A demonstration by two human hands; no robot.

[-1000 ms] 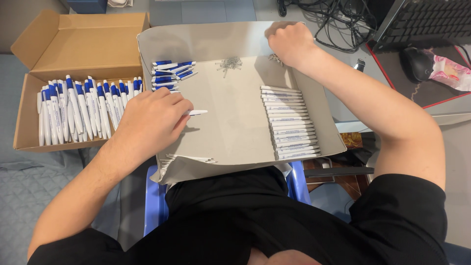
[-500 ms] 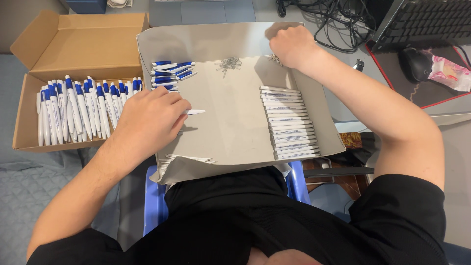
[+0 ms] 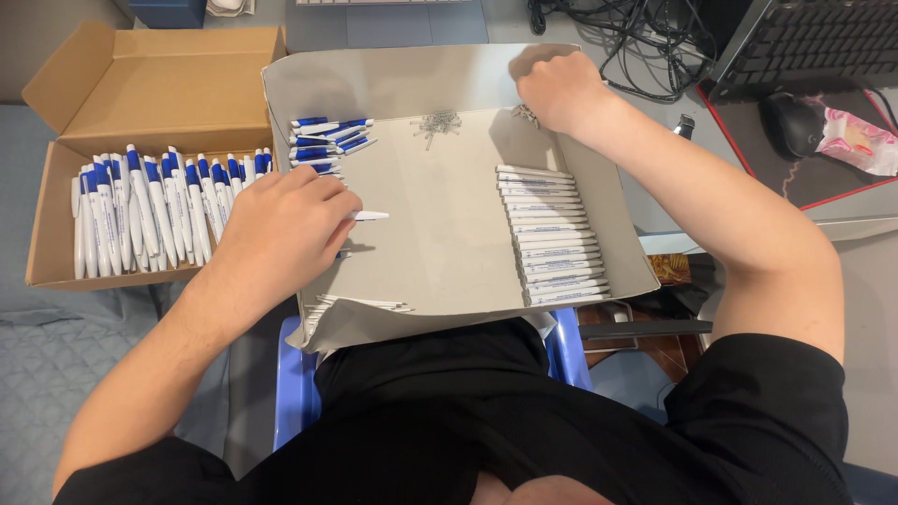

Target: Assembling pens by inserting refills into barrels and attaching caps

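The left hand (image 3: 281,234) lies palm down over the left edge of a shallow grey tray (image 3: 440,252) that rests on the person's lap. Its fingers are curled around a white pen part (image 3: 367,216), whose tip pokes out to the right above the tray floor. The right hand (image 3: 559,89) reaches to the tray's far right corner, fingers bunched closed; whether they hold anything cannot be told. A small pile of metal springs (image 3: 436,122) sits near the tray's back wall, between the hands. Blue pen caps (image 3: 327,140) lie in the back left corner, and a neat row of white pen barrels (image 3: 552,234) lines the right side. Left of the tray, an open cardboard box (image 3: 140,103) holds assembled blue-and-white pens (image 3: 150,210).
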